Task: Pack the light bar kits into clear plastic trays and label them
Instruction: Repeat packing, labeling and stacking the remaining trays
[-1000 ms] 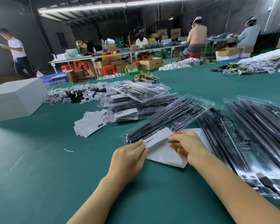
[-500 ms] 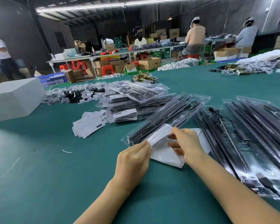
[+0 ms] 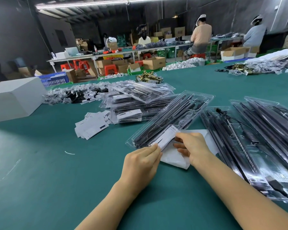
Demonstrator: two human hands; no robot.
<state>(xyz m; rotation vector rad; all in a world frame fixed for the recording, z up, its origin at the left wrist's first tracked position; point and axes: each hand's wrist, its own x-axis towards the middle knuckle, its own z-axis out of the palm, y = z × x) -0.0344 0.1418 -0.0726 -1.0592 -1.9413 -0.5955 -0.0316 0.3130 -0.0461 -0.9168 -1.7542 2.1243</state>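
Green felt covered the wide work table (image 3: 40,188), which stood in a dim warehouse with long strip lights overhead and workers seated at a far bench (image 3: 156,48) among cardboard boxes and red stools. A white box (image 3: 15,98) sat at the table's left edge, loose white labels (image 3: 91,125) lay in a heap near the middle, and a stack of packed trays (image 3: 136,103) rose just behind them. More filled trays (image 3: 256,138) lay fanned out on the right.

Directly ahead, one clear plastic tray (image 3: 178,113) holding black light bars lay at a slant, its near end resting over a white sheet (image 3: 175,158). A white label (image 3: 166,136) lay on that near end. The left hand (image 3: 140,165) pinched the label's near corner between thumb and curled fingers. The right hand (image 3: 193,146) pinched the label's right edge with thumb and forefinger, its other fingers curled over the white sheet.
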